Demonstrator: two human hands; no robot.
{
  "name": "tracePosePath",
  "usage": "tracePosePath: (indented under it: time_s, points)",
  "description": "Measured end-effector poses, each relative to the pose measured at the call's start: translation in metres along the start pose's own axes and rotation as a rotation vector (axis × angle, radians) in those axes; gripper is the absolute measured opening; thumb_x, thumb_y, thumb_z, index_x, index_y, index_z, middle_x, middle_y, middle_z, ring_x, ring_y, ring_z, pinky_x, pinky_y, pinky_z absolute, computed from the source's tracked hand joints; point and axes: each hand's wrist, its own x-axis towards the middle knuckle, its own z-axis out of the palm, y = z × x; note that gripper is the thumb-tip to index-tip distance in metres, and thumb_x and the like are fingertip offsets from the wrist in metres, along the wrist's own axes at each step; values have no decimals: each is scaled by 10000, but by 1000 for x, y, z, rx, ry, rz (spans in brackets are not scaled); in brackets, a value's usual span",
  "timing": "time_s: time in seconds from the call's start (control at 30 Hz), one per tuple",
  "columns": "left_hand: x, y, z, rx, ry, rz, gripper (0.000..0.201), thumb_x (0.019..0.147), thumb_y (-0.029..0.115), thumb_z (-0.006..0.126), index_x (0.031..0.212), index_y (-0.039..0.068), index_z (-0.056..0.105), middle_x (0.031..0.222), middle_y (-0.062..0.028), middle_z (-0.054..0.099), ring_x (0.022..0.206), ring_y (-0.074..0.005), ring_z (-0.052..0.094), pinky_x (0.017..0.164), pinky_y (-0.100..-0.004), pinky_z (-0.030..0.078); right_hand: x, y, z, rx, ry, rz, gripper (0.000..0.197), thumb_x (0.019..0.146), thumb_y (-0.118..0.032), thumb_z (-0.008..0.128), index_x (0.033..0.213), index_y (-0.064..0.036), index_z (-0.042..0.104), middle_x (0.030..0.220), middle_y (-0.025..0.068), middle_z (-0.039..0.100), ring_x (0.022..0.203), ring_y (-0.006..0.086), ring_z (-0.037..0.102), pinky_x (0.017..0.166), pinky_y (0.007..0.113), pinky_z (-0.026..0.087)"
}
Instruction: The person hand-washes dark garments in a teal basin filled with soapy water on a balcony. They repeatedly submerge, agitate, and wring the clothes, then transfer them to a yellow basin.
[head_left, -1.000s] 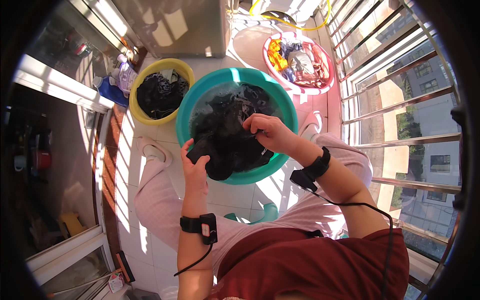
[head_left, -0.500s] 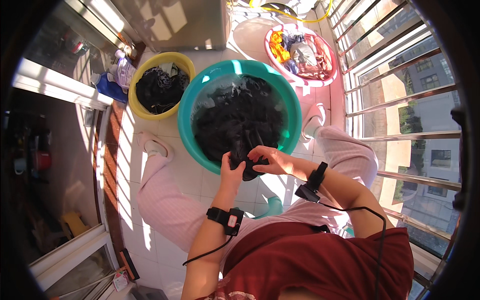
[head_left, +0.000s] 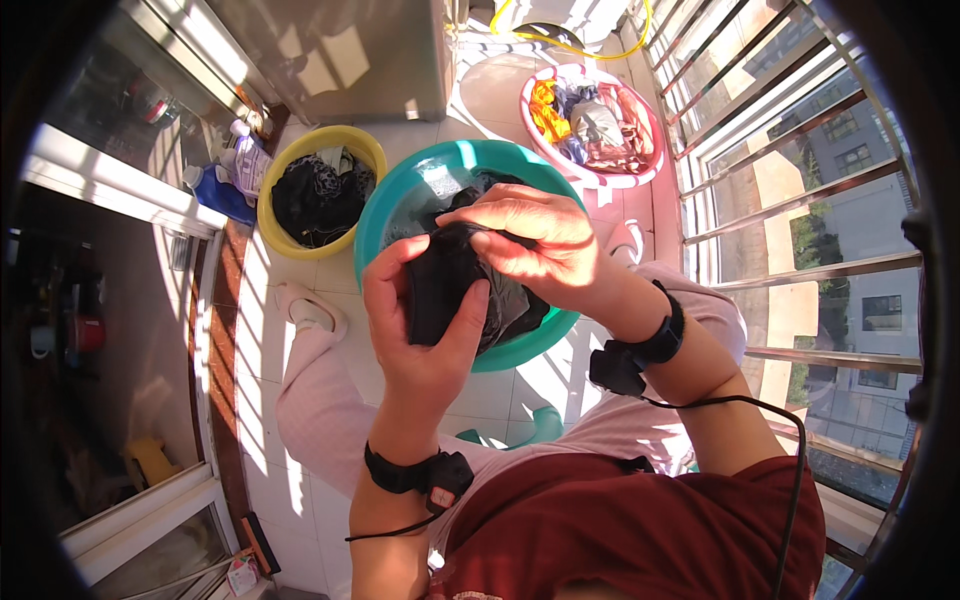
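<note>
A wet black garment [head_left: 445, 290] is held up above the teal basin [head_left: 372, 215], close to my chest. My left hand [head_left: 425, 335] grips its left side, thumb in front and fingers behind. My right hand [head_left: 535, 245] pinches its upper edge between thumb and fingers. Soapy water [head_left: 425, 200] shows at the basin's far left. More dark cloth lies in the water, mostly hidden behind my hands. What kind of garment it is, I cannot tell.
To the left stands a yellow basin [head_left: 268, 215] with dark clothes, beside blue and purple bottles [head_left: 225, 190]. A pink-rimmed basket [head_left: 530, 110] of colourful clothes sits at the far right, near the barred window [head_left: 790, 190]. A teal stool [head_left: 540, 428] shows between my legs.
Both hands have risen from the basin's near rim toward me, lifting the black garment. My right hand has moved to its upper edge. The view has shifted slightly.
</note>
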Motion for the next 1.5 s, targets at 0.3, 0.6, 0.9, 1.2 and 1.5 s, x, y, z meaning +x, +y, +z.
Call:
tracePosePath:
  time_s: [0.3, 0.6, 0.9, 1.2, 1.5]
  points:
    - [-91, -119, 8, -264, 22, -1003, 589, 796, -67, 570, 1329, 127, 412, 1099, -64, 541, 1020, -154, 536, 879, -266, 455, -129, 65, 30, -524, -229, 471, 214, 742, -49, 629, 936, -92, 708, 759, 53, 575, 713, 226, 602, 620, 323, 499]
    - [-124, -104, 36, -563, -207, -916, 1062, 664, -162, 533, 1517, 180, 0, 1380, -89, 359, 1291, -235, 387, 1090, -346, 295, -177, 86, 44, 60, 29, 605, 197, 852, -110, 628, 1037, -53, 591, 983, 56, 449, 852, 156, 519, 720, 295, 454]
    - [-116, -157, -21, -160, -366, -1071, 753, 715, -63, 613, 1402, 90, 345, 1363, -148, 414, 1289, -266, 412, 1035, -370, 377, -182, 90, 38, -101, -111, 798, 280, 722, 28, 616, 982, -74, 602, 912, 53, 557, 797, 172, 554, 685, 286, 467]
    - [-44, -200, -46, 409, -397, -527, 193, 747, -8, 675, 936, 11, 640, 812, -67, 644, 792, -163, 613, 732, -281, 481, -95, 37, -19, -30, -189, 468, 207, 748, 35, 633, 934, -57, 625, 936, 59, 560, 850, 185, 594, 689, 285, 489]
    - [0, -129, -54, 236, -289, -326, 184, 754, -35, 691, 927, 6, 644, 827, -7, 596, 762, -98, 572, 702, -238, 469, -101, 95, -53, -507, -448, 499, 329, 772, -60, 658, 1089, -105, 582, 1041, 82, 557, 1028, 306, 567, 862, 389, 482]
